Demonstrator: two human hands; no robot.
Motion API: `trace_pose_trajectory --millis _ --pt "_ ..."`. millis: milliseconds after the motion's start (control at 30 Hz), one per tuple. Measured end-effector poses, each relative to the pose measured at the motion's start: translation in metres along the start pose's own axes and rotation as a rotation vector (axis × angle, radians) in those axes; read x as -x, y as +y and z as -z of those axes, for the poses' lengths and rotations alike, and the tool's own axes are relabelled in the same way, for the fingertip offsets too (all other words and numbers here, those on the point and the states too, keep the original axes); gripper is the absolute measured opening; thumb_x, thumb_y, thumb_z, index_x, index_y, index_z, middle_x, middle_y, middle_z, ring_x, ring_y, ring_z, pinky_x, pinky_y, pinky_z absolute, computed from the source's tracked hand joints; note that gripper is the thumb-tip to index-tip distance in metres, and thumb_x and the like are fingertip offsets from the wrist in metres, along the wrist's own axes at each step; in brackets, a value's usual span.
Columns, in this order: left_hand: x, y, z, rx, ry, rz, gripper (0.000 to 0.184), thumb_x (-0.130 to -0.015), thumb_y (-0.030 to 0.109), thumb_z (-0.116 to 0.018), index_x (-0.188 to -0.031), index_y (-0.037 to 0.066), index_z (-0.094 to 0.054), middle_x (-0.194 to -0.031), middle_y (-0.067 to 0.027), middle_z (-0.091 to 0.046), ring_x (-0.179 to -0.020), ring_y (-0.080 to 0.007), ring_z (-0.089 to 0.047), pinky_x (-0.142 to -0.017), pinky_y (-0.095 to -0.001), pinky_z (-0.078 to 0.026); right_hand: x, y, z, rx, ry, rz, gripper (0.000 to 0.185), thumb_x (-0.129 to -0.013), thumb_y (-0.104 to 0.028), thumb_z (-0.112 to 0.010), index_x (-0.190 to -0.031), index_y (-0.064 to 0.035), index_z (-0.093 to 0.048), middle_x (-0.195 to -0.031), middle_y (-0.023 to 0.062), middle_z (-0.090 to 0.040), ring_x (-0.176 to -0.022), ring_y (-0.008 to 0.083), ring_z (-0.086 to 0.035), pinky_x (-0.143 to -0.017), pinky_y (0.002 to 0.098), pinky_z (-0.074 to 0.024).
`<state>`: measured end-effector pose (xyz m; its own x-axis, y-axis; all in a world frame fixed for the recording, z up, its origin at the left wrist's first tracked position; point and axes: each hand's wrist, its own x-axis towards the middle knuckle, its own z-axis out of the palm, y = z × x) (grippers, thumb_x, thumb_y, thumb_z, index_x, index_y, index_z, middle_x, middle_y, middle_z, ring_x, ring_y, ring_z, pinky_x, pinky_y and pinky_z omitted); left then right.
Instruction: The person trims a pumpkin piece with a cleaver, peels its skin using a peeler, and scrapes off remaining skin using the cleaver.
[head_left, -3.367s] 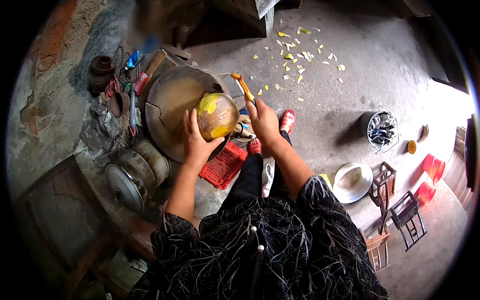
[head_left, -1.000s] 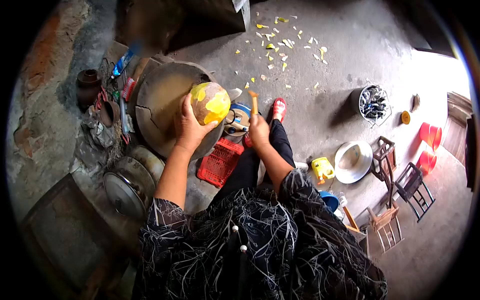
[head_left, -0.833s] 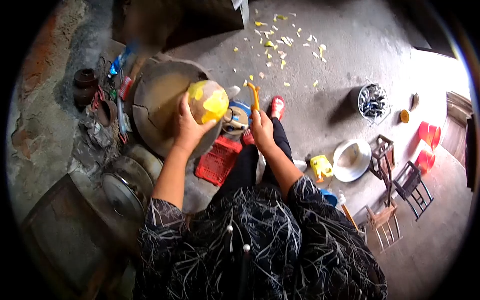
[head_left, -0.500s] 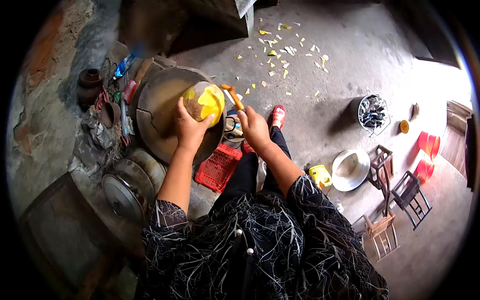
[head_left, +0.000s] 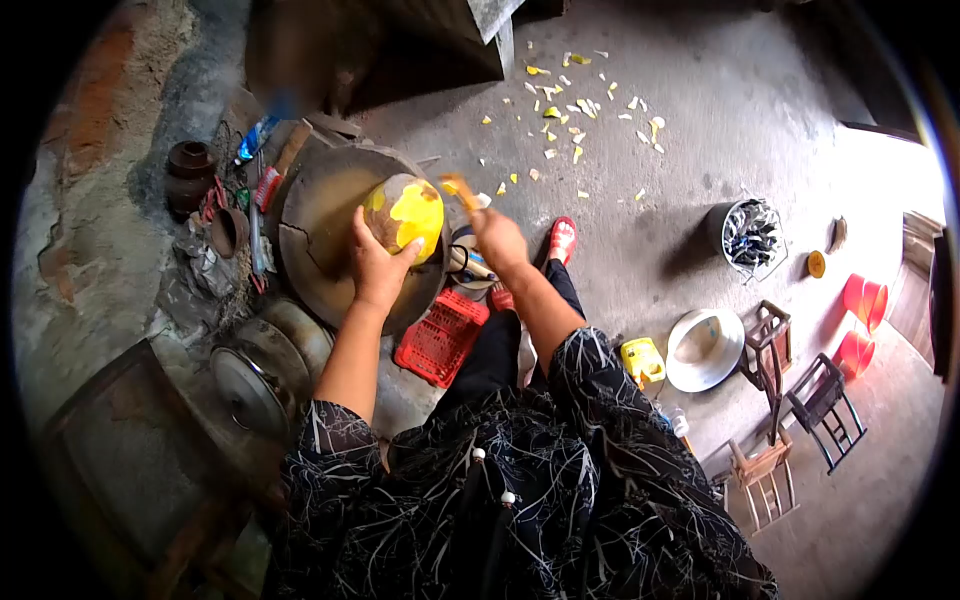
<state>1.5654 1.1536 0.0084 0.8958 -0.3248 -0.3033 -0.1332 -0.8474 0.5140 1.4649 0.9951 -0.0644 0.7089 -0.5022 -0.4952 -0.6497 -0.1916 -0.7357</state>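
Left hand (head_left: 377, 270): fingers and thumb spread round one pumpkin (head_left: 404, 217), gripping it above the large pan (head_left: 335, 200); skin partly pared, yellow patches exposed.

Right hand (head_left: 499, 242): closed on one orange peeler (head_left: 460, 192), blurred, just beside the pumpkin.

Floor (head_left: 640, 190): scattered peelings (head_left: 552, 112); one red basket (head_left: 441, 337), near the pan; one white basin (head_left: 704, 350), beside a yellow jug (head_left: 642, 360).
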Motion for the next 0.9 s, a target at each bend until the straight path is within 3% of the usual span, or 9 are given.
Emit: trace_pose_trajectory --millis 100,233,300,333,367,433,633,700,900 --pt "-0.001 -0.003 -0.001 0.013 0.044 -0.108 0.100 -0.065 0.023 -0.081 -0.139 0.003 -0.017 -0.130 -0.0278 -0.038 -0.120 -0.0409 -0.040 -0.102 -0.0441 -0.033 -0.009 0.023 0.023 0.053 0.050 -0.122 0.042 -0.093 -0.039 -0.042 -0.092 -0.0014 -0.060 -0.083 0.0259 -0.063 -0.082 0.0417 -0.061 -0.074 0.0510 -0.0465" --pt "0.000 -0.004 -0.002 0.019 0.030 -0.068 0.099 -0.064 0.023 -0.081 -0.138 0.002 -0.019 -0.131 -0.0269 -0.038 -0.120 -0.0398 -0.040 -0.102 -0.0443 -0.033 0.009 -0.007 0.017 -0.073 -0.129 0.087 0.040 -0.093 -0.040 -0.042 -0.098 -0.0046 -0.059 -0.089 0.0259 -0.063 -0.088 0.0415 -0.060 -0.077 0.0496 -0.0462" --pt "-0.002 -0.002 -0.003 -0.008 0.056 -0.075 0.098 -0.064 0.023 -0.081 -0.138 0.001 -0.020 -0.132 -0.0267 -0.038 -0.121 -0.0396 -0.040 -0.103 -0.0441 -0.033 0.013 -0.028 0.009 0.035 -0.247 0.114 0.041 -0.093 -0.041 -0.040 -0.103 -0.0052 -0.057 -0.092 0.0253 -0.063 -0.091 0.0410 -0.060 -0.079 0.0491 -0.0455" --pt "-0.003 -0.004 -0.003 -0.010 0.065 -0.099 0.098 -0.064 0.023 -0.081 -0.138 0.001 -0.020 -0.132 -0.0267 -0.038 -0.121 -0.0396 -0.040 -0.103 -0.0440 -0.033 0.010 -0.030 0.005 0.024 -0.249 0.096 0.043 -0.093 -0.042 -0.039 -0.103 -0.0039 -0.056 -0.093 0.0248 -0.063 -0.092 0.0410 -0.059 -0.080 0.0489 -0.0454" --pt "0.000 -0.007 -0.003 -0.015 0.068 -0.120 0.098 -0.064 0.023 -0.082 -0.138 0.001 -0.020 -0.132 -0.0267 -0.038 -0.121 -0.0396 -0.040 -0.103 -0.0439 -0.033 0.005 -0.025 0.002 -0.024 -0.173 0.173 0.039 -0.093 -0.040 -0.042 -0.094 -0.0037 -0.057 -0.081 0.0252 -0.062 -0.081 0.0431 -0.060 -0.072 0.0500 -0.0461" --pt "0.000 -0.002 -0.002 -0.004 0.058 -0.026 0.099 -0.064 0.024 -0.082 -0.138 0.001 -0.020 -0.131 -0.0266 -0.038 -0.121 -0.0397 -0.040 -0.103 -0.0440 -0.032 -0.008 -0.031 0.007 -0.024 -0.224 0.178 0.043 -0.093 -0.042 -0.039 -0.098 -0.0042 -0.058 -0.091 0.0251 -0.063 -0.090 0.0417 -0.059 -0.080 0.0487 -0.0455" --pt "-0.005 -0.005 -0.006 -0.033 0.085 0.028 0.099 -0.064 0.025 -0.082 -0.138 0.002 -0.020 -0.131 -0.0263 -0.039 -0.119 -0.0404 -0.041 -0.102 -0.0442 -0.034 -0.009 -0.039 0.011 0.071 -0.135 0.198 0.048 -0.092 -0.046 -0.038 -0.095 -0.0033 -0.060 -0.088 0.0235 -0.064 -0.086 0.0405 -0.061 -0.079 0.0476 -0.0472" --pt "-0.009 -0.007 -0.006 -0.032 0.134 -0.079 0.100 -0.064 0.025 -0.082 -0.138 0.003 -0.019 -0.130 -0.0261 -0.039 -0.119 -0.0398 -0.041 -0.102 -0.0442 -0.034 -0.010 -0.041 0.016 0.081 -0.161 0.136 0.047 -0.092 -0.045 -0.038 -0.096 -0.0036 -0.061 -0.091 0.0235 -0.064 -0.090 0.0401 -0.061 -0.081 0.0474 -0.0465" --pt "-0.001 0.002 -0.003 0.101 -0.028 -0.213 0.099 -0.062 0.017 -0.082 -0.138 0.005 -0.020 -0.131 -0.0246 -0.040 -0.122 -0.0380 -0.040 -0.103 -0.0428 -0.033 0.025 -0.023 0.014 -0.025 -0.153 0.001 0.050 -0.094 -0.045 -0.035 -0.096 -0.0004 -0.059 -0.097 0.0265 -0.062 -0.096 0.0413 -0.058 -0.084 0.0485 -0.0439"
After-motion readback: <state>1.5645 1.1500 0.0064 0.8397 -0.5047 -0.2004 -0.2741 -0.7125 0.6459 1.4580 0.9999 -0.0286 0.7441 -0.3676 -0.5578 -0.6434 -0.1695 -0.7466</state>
